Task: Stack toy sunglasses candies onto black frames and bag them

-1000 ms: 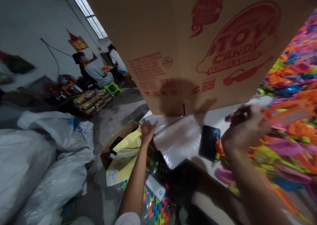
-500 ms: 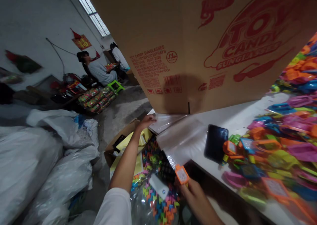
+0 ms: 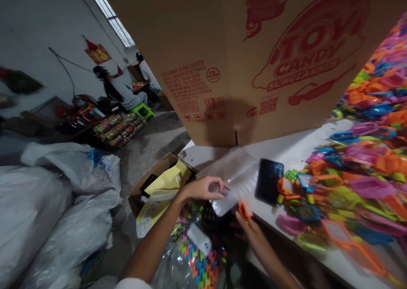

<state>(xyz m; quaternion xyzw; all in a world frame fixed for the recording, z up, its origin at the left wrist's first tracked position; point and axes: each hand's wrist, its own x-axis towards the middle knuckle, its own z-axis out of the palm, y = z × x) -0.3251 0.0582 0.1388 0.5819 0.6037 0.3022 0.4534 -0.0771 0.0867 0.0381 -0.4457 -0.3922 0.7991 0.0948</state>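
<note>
Head view: left hand (image 3: pixel 208 188) curled over clear plastic (image 3: pixel 240 170) (grip unclear), right hand (image 3: pixel 249 227) beside that plastic, orange toy (image 3: pixel 245 210) in grasp

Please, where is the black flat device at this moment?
In the head view, the black flat device lies right of centre on the white table, between the clear plastic and the colourful toys.
</note>
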